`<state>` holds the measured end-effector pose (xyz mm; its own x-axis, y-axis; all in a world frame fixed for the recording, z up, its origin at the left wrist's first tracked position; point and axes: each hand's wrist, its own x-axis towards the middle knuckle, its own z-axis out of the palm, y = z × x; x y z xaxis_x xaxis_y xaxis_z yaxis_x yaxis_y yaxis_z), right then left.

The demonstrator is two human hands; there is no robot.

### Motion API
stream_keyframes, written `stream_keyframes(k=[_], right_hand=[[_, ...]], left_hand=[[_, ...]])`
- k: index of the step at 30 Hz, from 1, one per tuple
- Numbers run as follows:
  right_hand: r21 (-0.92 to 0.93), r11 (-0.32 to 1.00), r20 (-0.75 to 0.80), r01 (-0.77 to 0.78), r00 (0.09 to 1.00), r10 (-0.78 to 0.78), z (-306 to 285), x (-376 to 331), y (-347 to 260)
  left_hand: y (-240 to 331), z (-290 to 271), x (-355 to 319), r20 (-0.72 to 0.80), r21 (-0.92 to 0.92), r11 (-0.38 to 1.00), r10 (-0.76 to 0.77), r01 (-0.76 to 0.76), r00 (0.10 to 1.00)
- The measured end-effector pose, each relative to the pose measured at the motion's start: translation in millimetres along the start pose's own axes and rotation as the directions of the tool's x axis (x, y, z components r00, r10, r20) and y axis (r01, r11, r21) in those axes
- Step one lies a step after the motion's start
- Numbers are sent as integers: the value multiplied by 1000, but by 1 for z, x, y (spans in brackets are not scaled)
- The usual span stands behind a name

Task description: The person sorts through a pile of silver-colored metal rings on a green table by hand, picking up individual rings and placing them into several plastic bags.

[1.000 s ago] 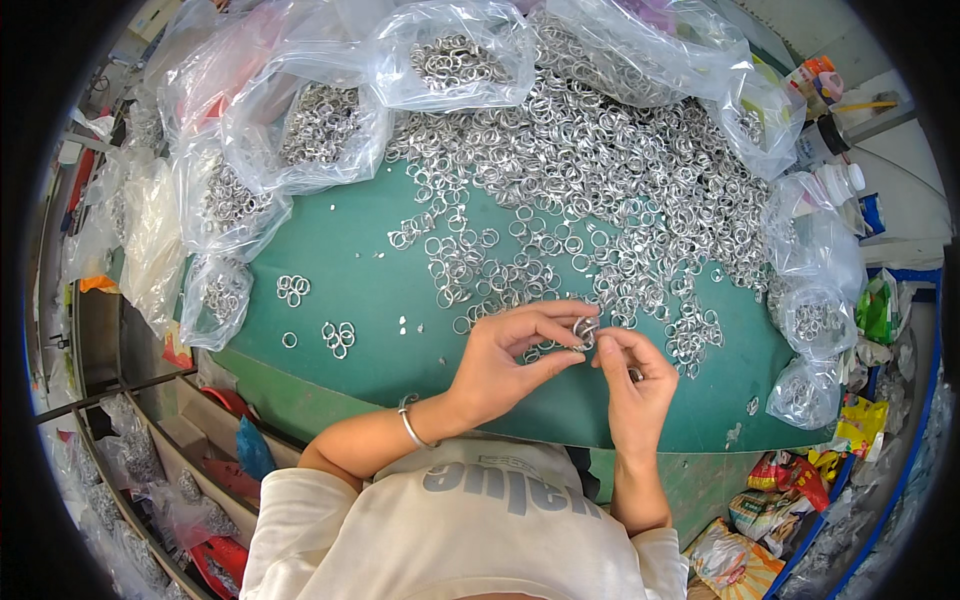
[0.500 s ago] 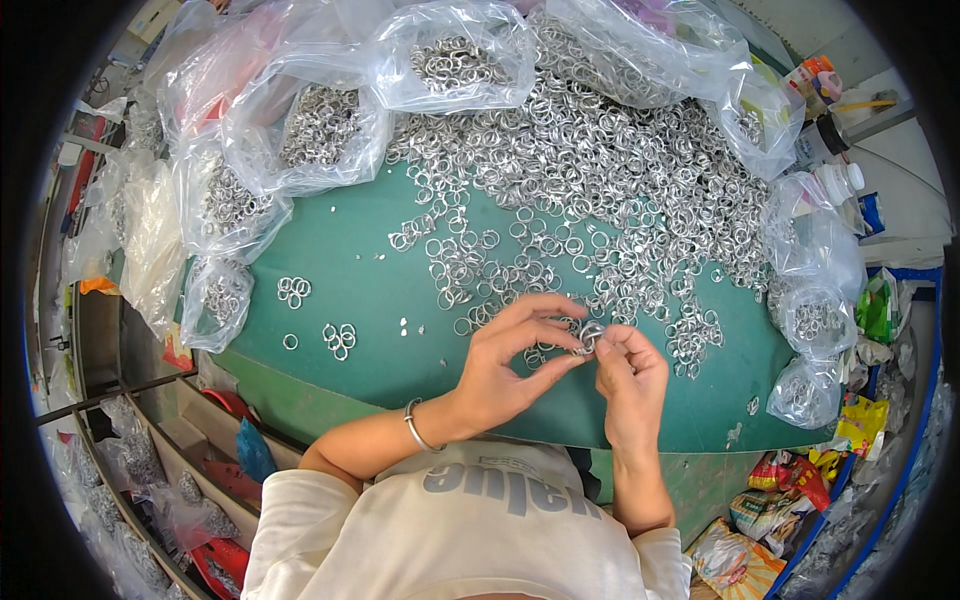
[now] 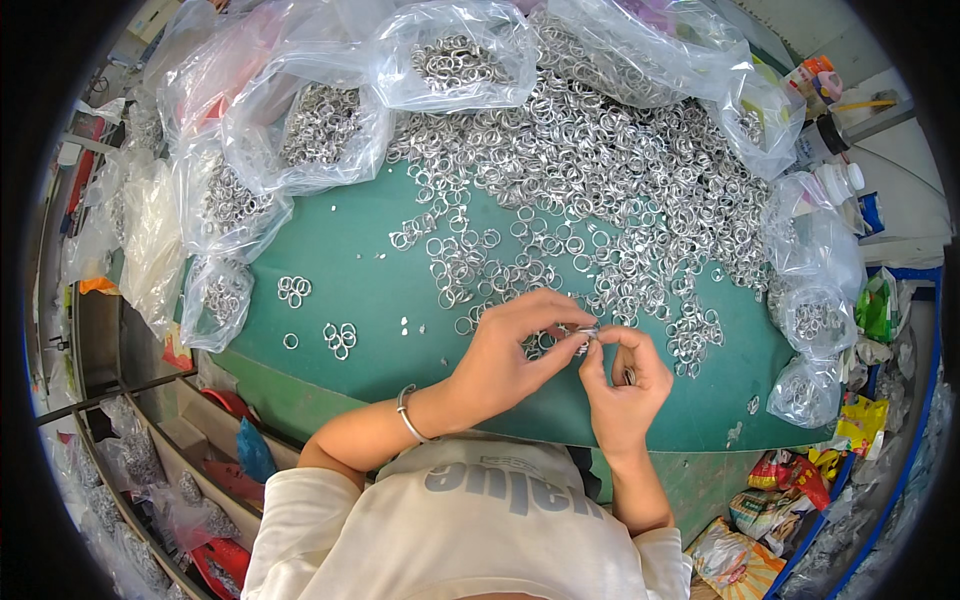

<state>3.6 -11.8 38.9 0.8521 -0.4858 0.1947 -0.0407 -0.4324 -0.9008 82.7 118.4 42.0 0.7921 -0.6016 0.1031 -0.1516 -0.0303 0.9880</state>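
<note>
My fingers (image 3: 560, 318) pinched together, both hands meeting over the near edge of the green table (image 3: 380, 290). Left hand (image 3: 510, 350) and right hand (image 3: 625, 385) each nip the same small metal ring (image 3: 588, 333), held just above the tabletop. Loose ring pile (image 3: 600, 170) spreads beyond my knuckles. Clear plastic bags (image 3: 320, 130) of rings crowd the far and left rim. Bracelet (image 3: 408, 415) on left wrist.
</note>
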Motion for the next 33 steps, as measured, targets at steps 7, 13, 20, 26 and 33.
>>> stream_keyframes(k=[7,13,20,26,33], right_hand=[[-60,992,3,110,994,-110,-1,1,-3],[231,955,45,-185,983,180,-3,2,1],[363,881,100,-305,952,289,-3,2,1],[331,916,13,-227,972,236,-2,-2,0],[140,990,1,-5,1000,5,-5,1,2]], left_hand=[[-11,5,-7,-52,-318,937,-171,146,984],[-9,10,-9,-86,-263,961,-113,87,990],[-9,14,-10,-61,-225,973,-67,52,996],[-12,14,-11,-18,-345,934,-102,89,995],[-15,12,-13,9,-371,920,-135,128,991]])
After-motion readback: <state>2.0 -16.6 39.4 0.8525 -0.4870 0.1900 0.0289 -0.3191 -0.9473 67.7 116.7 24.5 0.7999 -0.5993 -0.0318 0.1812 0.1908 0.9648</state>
